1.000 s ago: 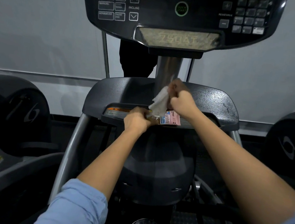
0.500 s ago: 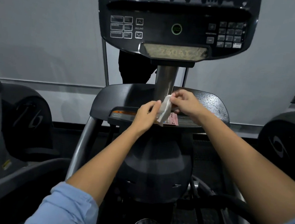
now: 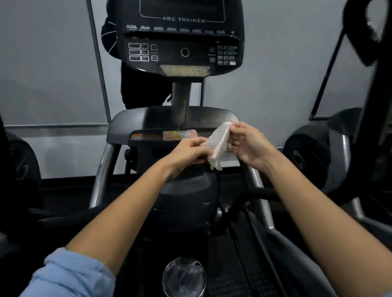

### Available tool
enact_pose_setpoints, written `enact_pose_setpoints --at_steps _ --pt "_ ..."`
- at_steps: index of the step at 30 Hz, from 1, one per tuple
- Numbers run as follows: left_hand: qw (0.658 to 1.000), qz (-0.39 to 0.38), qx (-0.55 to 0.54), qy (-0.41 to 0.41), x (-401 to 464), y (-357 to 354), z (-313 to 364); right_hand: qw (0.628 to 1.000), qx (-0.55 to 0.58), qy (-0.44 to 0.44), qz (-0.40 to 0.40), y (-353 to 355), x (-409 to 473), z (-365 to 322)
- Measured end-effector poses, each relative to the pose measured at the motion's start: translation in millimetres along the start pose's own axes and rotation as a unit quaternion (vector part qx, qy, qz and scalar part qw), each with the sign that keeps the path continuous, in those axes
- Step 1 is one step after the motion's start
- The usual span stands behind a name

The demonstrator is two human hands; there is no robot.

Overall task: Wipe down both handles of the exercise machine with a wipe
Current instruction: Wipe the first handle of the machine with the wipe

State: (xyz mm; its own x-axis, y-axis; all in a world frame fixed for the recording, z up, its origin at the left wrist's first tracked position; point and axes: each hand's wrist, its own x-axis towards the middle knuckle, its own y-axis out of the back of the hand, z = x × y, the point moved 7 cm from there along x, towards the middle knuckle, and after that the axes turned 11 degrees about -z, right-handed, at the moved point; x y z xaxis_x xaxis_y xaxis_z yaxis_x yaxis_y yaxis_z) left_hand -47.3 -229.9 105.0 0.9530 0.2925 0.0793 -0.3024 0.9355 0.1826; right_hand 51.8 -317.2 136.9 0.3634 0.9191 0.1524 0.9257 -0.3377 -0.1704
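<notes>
Holding a white wipe [image 3: 218, 146] between both hands, in front of the machine's shelf [image 3: 128, 125].

Head view: the left hand [image 3: 189, 152] pinches its lower edge and the right hand [image 3: 247, 142] pinches its top — the wipe hangs limp, light and soft, so it probably bunches best in one palm. A pink wipe packet [image 3: 179, 134] lies on the shelf under the console [image 3: 180, 23]; a dark handle [image 3: 253, 199] curves below the right forearm — nothing blocks it.
</notes>
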Motion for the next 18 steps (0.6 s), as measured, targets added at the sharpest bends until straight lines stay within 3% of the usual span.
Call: enact_pose_setpoints --at_steps 4,9,13,18 --pt "0.999 0.012 -0.007 -0.046 -31.0 -52.7 15.3 0.998 -0.036 0.008 0.052 -1.2 -77.9 -11.2" --pt "0.994 0.005 0.064 -0.091 -44.7 -106.6 42.8 0.971 -0.178 0.029 0.158 33.9 -154.8 -38.4" --pt "0.988 -0.022 0.087 -0.123 -46.8 -150.6 69.5 0.945 -0.302 0.045 0.117 50.3 -196.5 -57.4" --pt "0.994 -0.056 0.006 -0.093 -36.3 -193.0 76.2 0.927 -0.327 0.067 0.168 74.1 -233.4 -77.5"
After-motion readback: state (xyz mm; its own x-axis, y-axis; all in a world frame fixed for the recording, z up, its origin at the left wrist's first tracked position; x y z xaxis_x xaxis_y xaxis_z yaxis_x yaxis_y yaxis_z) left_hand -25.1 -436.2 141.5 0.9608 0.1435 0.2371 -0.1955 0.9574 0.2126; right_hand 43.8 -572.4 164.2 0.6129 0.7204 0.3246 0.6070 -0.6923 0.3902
